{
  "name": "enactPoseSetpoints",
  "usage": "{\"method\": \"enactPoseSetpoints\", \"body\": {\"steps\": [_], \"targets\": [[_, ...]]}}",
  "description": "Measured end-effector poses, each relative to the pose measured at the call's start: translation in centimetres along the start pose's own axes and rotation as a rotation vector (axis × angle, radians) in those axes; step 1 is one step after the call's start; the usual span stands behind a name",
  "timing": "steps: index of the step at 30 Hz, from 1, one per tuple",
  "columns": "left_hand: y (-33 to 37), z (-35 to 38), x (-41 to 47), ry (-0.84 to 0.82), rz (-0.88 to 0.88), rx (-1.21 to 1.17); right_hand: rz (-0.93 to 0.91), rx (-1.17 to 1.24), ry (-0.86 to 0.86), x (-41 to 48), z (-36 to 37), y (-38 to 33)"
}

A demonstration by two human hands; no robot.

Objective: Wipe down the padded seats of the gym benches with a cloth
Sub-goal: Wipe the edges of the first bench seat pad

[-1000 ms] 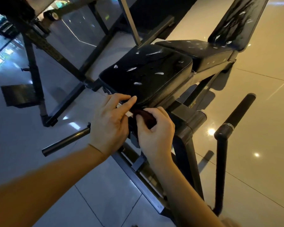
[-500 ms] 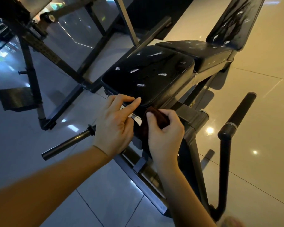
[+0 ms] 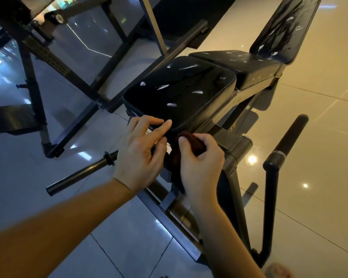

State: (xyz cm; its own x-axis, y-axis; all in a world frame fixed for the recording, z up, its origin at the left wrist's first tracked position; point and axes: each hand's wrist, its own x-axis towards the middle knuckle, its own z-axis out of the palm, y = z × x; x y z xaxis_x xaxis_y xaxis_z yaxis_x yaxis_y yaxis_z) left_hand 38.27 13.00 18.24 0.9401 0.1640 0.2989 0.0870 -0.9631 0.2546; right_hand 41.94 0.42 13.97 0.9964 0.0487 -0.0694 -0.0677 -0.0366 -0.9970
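Gripping a dark reddish-brown cloth, the right hand sits just below the front edge of the black seat pad of a gym bench. Its fingers are curled round the cloth, thumb on the near side, and a bunched fold shows above the knuckles while more of the fabric hangs down between the two hands. The cloth touches the underside of the pad's front lip, not the top surface.

The left hand lies just beside it. Its forefinger is stretched along the front rim of the pad with the tip touching it, and the other fingers are bent loosely over the same rim. They look released, grasping nothing that can be seen.

The seat pad's top is glossy and carries several whitish flecks. Behind it comes a second, narrower pad, then a tilted backrest with similar marks.

A bare metal bar sticks out to the left below the left wrist. To the right stands an upright post topped by a black padded roller. A dark steel rack with a ribbed foot plate fills the upper left. Everything stands on a shiny tiled floor that reflects ceiling lights
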Motion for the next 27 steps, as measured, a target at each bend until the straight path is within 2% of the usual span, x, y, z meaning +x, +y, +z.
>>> {"method": "enactPoseSetpoints", "body": {"steps": [4, 7, 12, 17, 22, 27], "targets": [[-0.1, 0.0, 0.1, 0.009, 0.02, -0.001, 0.044, 0.051, 0.099, 1.6, 0.1, -0.2], [-0.2, -0.1, 0.2, 0.004, 0.014, 0.008, -0.012, 0.036, 0.015, -0.5, 0.4, -0.9], [-0.2, -0.3, 0.4, 0.005, 0.04, -0.006, 0.151, 0.084, 0.133, 2.6, 0.0, -0.6], [-0.4, -0.9, 0.7, -0.047, 0.054, 0.006, 0.059, 0.048, 0.019, -0.5, 0.5, -1.5], [-0.6, -0.8, 0.6, -0.043, 0.062, -0.004, 0.134, 0.09, -0.008, 1.4, -0.2, -1.1], [-0.4, -0.4, 0.5, -0.006, 0.041, -0.039, 0.332, 0.106, 0.174, 9.5, -1.6, 0.5]]}}
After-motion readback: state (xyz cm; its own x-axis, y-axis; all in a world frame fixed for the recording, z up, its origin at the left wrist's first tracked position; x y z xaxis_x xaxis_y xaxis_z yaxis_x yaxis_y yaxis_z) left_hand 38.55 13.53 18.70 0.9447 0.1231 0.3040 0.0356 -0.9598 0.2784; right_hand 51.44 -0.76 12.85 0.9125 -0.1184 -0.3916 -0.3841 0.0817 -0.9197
